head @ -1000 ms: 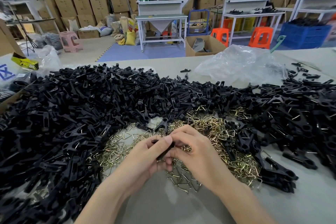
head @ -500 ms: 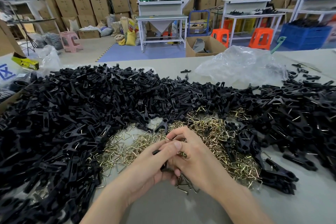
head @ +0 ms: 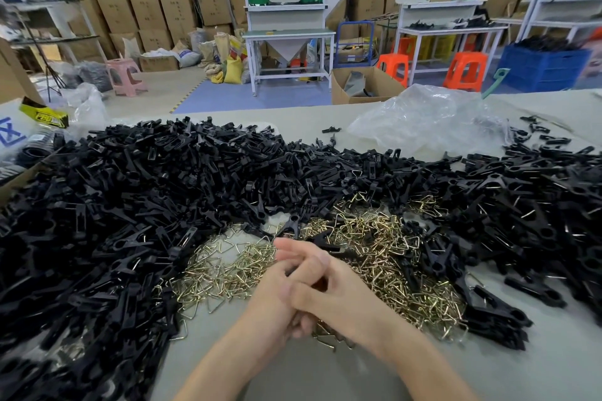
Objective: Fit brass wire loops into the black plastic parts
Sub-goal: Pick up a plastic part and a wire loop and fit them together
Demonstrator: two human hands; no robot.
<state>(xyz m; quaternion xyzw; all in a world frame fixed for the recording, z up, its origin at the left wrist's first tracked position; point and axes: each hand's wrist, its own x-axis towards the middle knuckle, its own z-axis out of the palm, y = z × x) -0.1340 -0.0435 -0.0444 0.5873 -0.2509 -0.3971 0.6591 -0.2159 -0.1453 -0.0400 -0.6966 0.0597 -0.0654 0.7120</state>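
Over the brass loops (head: 374, 257) on the table (head: 325, 374), left hand (head: 277, 293) and right hand (head: 335, 296) clench together round what seems one black part (head: 321, 284), mostly hidden; heaps of black parts (head: 130, 205) around suggest much remains.

- I see bare grey tabletop (head: 537, 368) at the near right: an open passage.
- Heaped black plastic clip parts (head: 114, 205) wall off the left, far side and right.
- Loose triangular brass wire loops (head: 221, 273) carpet the middle.
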